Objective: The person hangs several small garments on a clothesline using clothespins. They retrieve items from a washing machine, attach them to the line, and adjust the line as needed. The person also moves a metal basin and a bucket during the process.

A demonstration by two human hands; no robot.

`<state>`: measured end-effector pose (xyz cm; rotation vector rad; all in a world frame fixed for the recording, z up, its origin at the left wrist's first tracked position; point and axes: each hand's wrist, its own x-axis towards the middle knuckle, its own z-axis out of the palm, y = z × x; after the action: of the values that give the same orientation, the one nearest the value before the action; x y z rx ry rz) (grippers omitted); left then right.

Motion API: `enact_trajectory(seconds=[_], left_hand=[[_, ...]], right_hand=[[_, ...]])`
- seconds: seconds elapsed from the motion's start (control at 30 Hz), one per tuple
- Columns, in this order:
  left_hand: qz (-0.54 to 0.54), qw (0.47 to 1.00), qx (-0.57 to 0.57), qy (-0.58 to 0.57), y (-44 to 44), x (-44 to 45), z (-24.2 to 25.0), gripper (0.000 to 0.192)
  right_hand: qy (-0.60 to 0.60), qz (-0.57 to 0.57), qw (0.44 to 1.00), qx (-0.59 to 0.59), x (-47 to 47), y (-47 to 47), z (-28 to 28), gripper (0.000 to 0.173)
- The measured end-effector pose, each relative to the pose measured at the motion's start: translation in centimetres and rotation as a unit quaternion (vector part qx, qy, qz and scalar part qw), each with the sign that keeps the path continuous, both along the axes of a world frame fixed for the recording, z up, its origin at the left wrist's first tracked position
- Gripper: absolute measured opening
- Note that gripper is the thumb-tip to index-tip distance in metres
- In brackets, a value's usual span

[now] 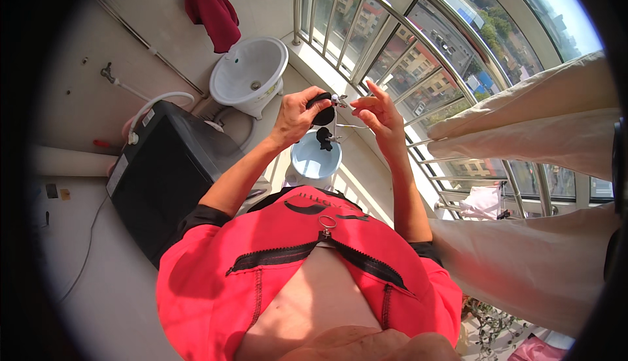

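Note:
My left hand (298, 116) grips a piece of black cloth (324, 116) at the upper middle, close beside a metal clip (340, 100) on a thin hanger with clips. My right hand (380, 116) is just to the right of that clip, fingers apart, holding nothing that I can see. Lower on the hanger, another metal clip (333, 139) holds a small dark cloth (324, 138). Below this, a light blue basin (315, 157) stands on the floor. Whether the clip by my left hand bites the cloth, I cannot tell.
A white pedestal sink (248, 69) stands at the upper left below a dark red cloth (211, 10). A dark washing machine (167, 174) is on the left. Metal railings (412, 27) line the windows; beige curtains (525, 135) hang on the right.

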<state>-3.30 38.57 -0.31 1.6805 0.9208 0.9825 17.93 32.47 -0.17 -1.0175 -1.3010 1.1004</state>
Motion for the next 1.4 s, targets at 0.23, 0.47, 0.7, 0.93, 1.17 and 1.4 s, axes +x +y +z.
enact_trajectory(seconds=[0.23, 0.47, 0.7, 0.93, 1.17, 1.4], left_hand=[[0.0, 0.907, -0.202, -0.371, 4.4, -0.1, -1.8, 0.023], [-0.034, 0.851, -0.298, -0.431, 8.0, 2.2, -5.2, 0.027], [-0.189, 0.916, -0.275, -0.22, 8.7, 5.0, -11.1, 0.075], [-0.202, 0.947, -0.248, -0.03, 6.6, 6.6, -19.8, 0.054], [-0.171, 0.933, -0.31, 0.058, 2.8, 8.2, -25.3, 0.042], [-0.234, 0.906, -0.349, 0.052, 1.2, 8.5, -25.3, 0.038]], right_hand=[[-0.14, -0.201, 0.96, -0.135, 7.3, -3.4, -6.2, 0.074], [-0.154, 0.002, 0.964, -0.215, 6.2, -7.4, -6.2, 0.042], [0.113, -0.22, 0.967, -0.07, 8.7, -9.1, -1.5, 0.02], [0.128, -0.293, 0.944, -0.083, 8.7, -10.5, 1.4, 0.019], [0.042, -0.412, 0.908, -0.059, 7.6, -9.7, 2.9, 0.018], [-0.22, -0.508, 0.828, -0.086, 9.0, -6.0, 2.3, 0.021]])
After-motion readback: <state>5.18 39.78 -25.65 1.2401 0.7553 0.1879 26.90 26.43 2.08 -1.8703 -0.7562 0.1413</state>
